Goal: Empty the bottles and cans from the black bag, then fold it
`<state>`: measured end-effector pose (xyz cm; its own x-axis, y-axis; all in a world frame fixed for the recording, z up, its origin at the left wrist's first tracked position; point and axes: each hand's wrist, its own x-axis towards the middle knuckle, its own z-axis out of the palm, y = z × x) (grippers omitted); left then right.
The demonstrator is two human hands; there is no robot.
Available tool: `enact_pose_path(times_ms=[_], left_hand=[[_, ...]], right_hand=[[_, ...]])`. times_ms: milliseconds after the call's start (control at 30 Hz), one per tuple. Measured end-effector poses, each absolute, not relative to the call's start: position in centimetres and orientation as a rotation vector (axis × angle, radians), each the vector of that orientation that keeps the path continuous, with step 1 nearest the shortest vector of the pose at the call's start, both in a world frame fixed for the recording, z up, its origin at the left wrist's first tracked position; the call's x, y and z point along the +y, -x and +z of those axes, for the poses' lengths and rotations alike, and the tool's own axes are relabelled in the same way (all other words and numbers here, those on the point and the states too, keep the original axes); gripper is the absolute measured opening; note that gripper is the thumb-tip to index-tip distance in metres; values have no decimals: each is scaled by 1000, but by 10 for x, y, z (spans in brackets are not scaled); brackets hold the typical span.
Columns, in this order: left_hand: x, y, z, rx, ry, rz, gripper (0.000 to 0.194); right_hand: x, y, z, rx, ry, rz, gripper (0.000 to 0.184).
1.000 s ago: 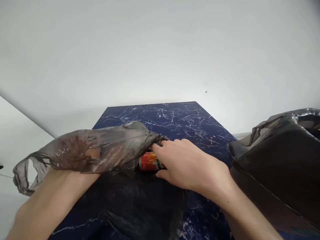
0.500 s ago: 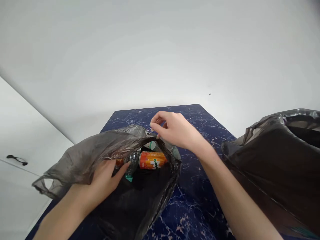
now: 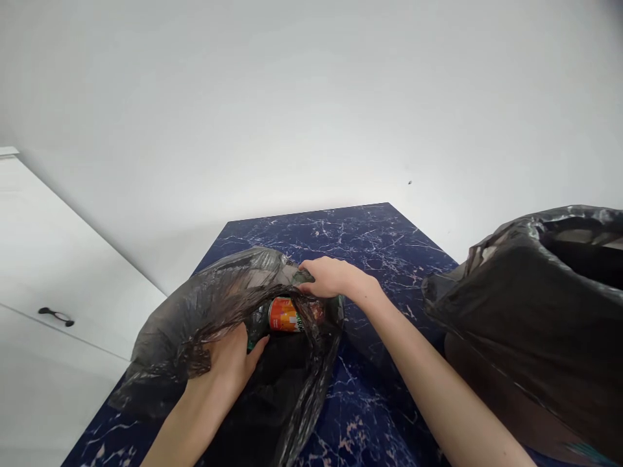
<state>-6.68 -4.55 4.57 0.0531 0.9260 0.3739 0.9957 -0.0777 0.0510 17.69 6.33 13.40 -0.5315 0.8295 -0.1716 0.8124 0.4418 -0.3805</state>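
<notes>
A thin dark plastic bag lies open on a dark blue marbled table. Inside its mouth lies an orange drink can on its side, with other bottles half hidden around it. My left hand reaches into the bag from below, fingers bent on the near side of the opening, just left of the can. My right hand is closed on the far rim of the bag, directly above the can.
A second, larger black plastic bag stands open at the right edge of the table. A white cabinet with a dark handle is at the left. A plain white wall rises behind the table.
My right hand dropped from a raised pinch to grip the bag's far rim. My left hand slid deeper into the opening. The bag bunched up closer around the can.
</notes>
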Motion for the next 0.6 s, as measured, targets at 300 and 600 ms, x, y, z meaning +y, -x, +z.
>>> enact_pose_path(times_ms=[300,600], left_hand=[[-42,61,63,-1983,2241,-183,50],[-60,58,106,-2022,2249,-400,50]], right_hand=[[46,-185,162,-2531,1463,534,38],[8,-187,192,-2395,1075,522,35]])
